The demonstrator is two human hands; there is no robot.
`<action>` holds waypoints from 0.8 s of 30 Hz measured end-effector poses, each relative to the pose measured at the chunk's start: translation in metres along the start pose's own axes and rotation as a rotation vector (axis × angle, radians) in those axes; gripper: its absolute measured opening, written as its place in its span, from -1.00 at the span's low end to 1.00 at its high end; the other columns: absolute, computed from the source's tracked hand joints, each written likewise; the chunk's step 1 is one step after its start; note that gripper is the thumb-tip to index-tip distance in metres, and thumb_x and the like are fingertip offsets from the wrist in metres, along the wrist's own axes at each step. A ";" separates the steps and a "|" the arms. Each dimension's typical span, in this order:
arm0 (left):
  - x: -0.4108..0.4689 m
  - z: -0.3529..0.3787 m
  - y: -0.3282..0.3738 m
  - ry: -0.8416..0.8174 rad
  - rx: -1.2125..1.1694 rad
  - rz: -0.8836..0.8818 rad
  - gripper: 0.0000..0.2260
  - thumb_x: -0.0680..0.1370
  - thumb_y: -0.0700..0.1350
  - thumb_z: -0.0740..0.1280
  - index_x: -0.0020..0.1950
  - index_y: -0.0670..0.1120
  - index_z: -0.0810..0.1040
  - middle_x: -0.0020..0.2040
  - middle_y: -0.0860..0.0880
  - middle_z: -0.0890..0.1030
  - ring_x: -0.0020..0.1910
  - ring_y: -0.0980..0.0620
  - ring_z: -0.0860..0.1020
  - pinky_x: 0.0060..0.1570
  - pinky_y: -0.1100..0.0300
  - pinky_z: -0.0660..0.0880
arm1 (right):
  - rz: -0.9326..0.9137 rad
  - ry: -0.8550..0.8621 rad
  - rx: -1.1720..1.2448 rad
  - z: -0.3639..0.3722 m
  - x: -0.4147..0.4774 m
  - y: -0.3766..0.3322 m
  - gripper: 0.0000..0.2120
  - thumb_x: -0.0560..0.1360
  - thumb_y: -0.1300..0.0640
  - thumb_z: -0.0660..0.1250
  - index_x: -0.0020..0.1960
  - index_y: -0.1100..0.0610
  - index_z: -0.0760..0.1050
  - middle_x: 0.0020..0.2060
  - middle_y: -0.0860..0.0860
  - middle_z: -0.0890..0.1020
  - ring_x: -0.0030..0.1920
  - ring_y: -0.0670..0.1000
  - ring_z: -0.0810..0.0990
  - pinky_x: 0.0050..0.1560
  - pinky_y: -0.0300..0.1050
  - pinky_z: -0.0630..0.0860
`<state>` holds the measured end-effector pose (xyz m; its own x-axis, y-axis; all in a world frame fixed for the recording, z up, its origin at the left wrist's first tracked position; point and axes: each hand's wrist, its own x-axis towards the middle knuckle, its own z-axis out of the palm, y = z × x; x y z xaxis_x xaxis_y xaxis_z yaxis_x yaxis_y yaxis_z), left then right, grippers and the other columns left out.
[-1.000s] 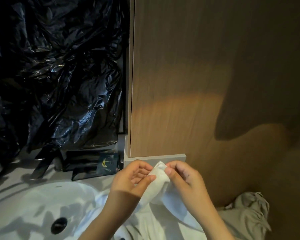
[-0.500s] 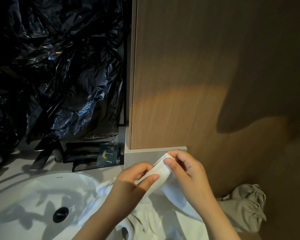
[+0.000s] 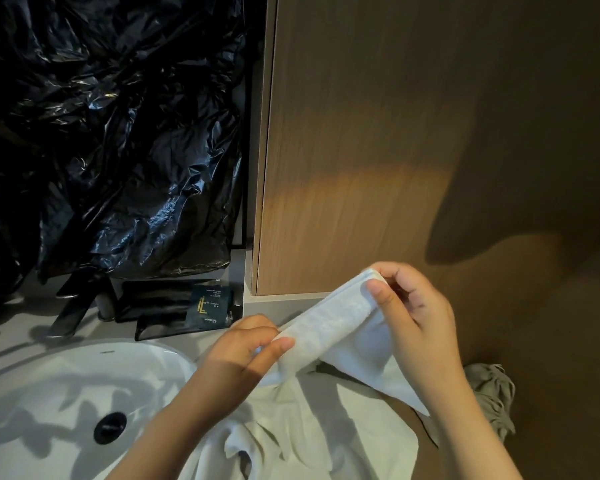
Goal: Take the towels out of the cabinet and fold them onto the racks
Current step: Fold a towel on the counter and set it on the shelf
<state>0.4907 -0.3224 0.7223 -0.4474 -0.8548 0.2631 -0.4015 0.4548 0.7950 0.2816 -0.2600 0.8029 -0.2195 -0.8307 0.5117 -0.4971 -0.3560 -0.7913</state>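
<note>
A white towel [image 3: 329, 336] is stretched along its doubled edge between my two hands, above the counter. My left hand [image 3: 243, 351] pinches the lower left end of that edge between thumb and fingers. My right hand [image 3: 413, 317] pinches the upper right end, close to the wooden cabinet panel [image 3: 413, 150]. The rest of the towel hangs down and lies rumpled over the counter and the basin's right side. No rack is in view.
A white basin [image 3: 66, 393] with a dark drain [image 3: 110, 427] fills the lower left. Behind it stand a dark tap [image 3: 73, 306] and black sachets [image 3: 187, 306]. Black plastic sheeting [image 3: 118, 133] covers the wall at left. A grey crumpled cloth [image 3: 492, 393] lies at right.
My hands have drawn apart along the towel's edge: the right one moved up and right, the left one down and left, so the doubled edge is now pulled out between them.
</note>
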 end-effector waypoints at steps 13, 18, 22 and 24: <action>0.006 -0.025 -0.022 0.042 0.224 -0.028 -0.82 0.58 -0.04 0.32 -0.09 -0.06 0.68 -0.15 0.10 0.57 -0.09 0.12 0.51 -0.06 0.43 0.32 | -0.035 0.241 -0.080 -0.028 0.018 0.007 -0.89 0.58 -0.04 0.26 -0.03 -0.23 0.54 -0.10 -0.25 0.63 0.02 -0.16 0.59 -0.07 -0.22 0.49; 0.019 -0.042 -0.020 0.148 0.247 -0.047 -0.85 0.55 -0.05 0.38 -0.11 -0.07 0.72 -0.12 0.11 0.60 -0.07 0.11 0.54 -0.06 0.37 0.38 | -0.042 0.278 -0.090 -0.031 0.030 0.010 -0.85 0.61 0.01 0.26 -0.04 -0.23 0.52 -0.15 -0.30 0.61 -0.03 -0.22 0.58 -0.13 -0.40 0.47; 0.026 -0.051 -0.019 0.196 0.310 -0.059 -0.83 0.57 -0.03 0.35 -0.06 -0.05 0.71 -0.11 0.12 0.61 -0.07 0.09 0.55 -0.05 0.16 0.46 | -0.063 0.306 -0.088 -0.034 0.048 0.007 -0.86 0.62 0.00 0.26 -0.04 -0.24 0.50 -0.16 -0.35 0.59 -0.02 -0.25 0.56 -0.15 -0.52 0.46; 0.032 -0.055 -0.017 0.225 0.333 -0.037 -0.84 0.56 -0.04 0.36 -0.07 -0.05 0.71 -0.13 0.11 0.60 -0.10 0.10 0.55 -0.08 0.17 0.45 | -0.079 0.315 -0.096 -0.036 0.058 0.004 -0.87 0.62 -0.01 0.25 -0.05 -0.23 0.50 -0.16 -0.36 0.58 -0.02 -0.25 0.56 -0.14 -0.52 0.45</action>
<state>0.5270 -0.3711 0.7475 -0.2569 -0.8886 0.3799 -0.6674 0.4474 0.5953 0.2364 -0.2945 0.8417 -0.4182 -0.6235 0.6606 -0.5967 -0.3598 -0.7173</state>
